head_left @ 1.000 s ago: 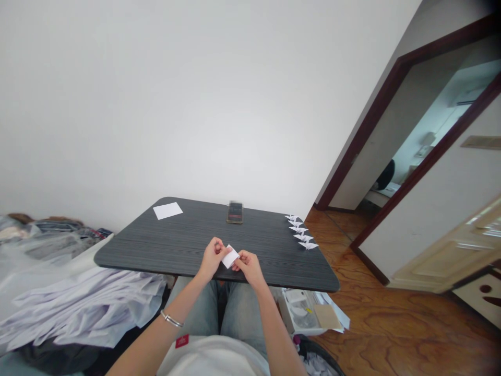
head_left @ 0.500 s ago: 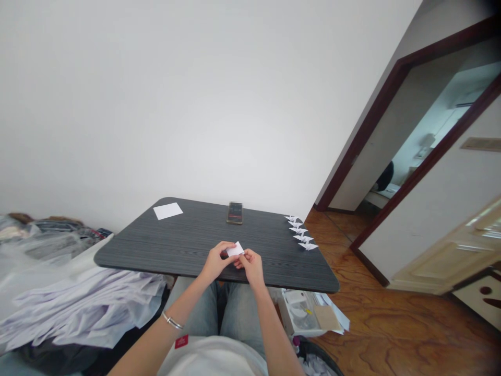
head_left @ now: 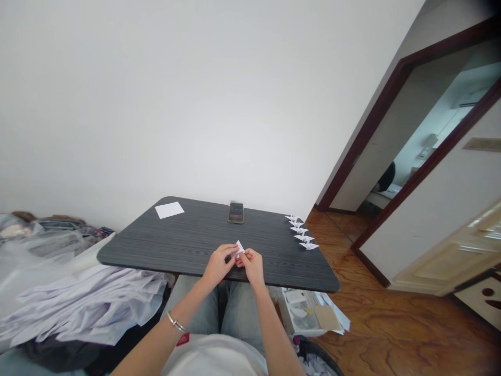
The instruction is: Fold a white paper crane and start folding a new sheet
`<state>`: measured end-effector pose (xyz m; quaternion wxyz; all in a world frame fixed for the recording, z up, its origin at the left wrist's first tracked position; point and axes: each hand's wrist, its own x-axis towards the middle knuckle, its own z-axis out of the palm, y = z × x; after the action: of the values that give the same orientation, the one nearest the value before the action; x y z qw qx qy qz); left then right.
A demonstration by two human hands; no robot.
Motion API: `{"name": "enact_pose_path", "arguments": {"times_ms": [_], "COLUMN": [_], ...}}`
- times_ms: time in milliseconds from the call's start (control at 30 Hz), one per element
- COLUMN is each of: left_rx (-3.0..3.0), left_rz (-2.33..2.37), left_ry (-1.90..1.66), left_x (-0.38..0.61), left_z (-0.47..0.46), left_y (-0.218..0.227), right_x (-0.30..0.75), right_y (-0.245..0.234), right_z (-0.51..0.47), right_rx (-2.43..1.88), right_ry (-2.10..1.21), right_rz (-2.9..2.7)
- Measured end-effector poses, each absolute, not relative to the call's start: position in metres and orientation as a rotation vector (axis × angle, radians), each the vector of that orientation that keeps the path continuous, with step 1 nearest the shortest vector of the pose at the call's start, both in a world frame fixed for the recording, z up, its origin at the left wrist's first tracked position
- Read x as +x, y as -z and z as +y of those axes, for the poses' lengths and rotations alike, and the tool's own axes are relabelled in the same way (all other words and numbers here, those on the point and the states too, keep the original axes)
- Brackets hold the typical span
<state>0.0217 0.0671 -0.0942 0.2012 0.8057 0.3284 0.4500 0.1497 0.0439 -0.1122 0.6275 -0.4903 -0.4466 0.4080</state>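
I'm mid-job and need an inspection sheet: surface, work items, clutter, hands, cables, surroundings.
Surface: dark, streaked tabletop with rounded corners.
Work items: small white paper piece between the hands; flat white sheet at far left; row of folded paper figures along the right edge.
Clutter: dark-screened device near the far edge; pale cloth heap left of the table; open box at lower right.
Hands: left and right both grip the paper.
Cables: nothing seen on the tabletop.
Surroundings: white wall, wooden floor.
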Motion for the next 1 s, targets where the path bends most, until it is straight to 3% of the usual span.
{"name": "enact_pose_path", "arguments": {"times_ms": [1000], "left_rx": [2.1], "left_rz": [1.013], "left_ry": [-1.251], "left_x": [0.0225], "left_z": [0.0612], "left_y": [0.0909], "right_x": [0.151], "right_y": [0.1131], "right_z": [0.0456], "right_rx": [-1.139], "right_ry": [-0.894], "right_rz": [-1.079]}}
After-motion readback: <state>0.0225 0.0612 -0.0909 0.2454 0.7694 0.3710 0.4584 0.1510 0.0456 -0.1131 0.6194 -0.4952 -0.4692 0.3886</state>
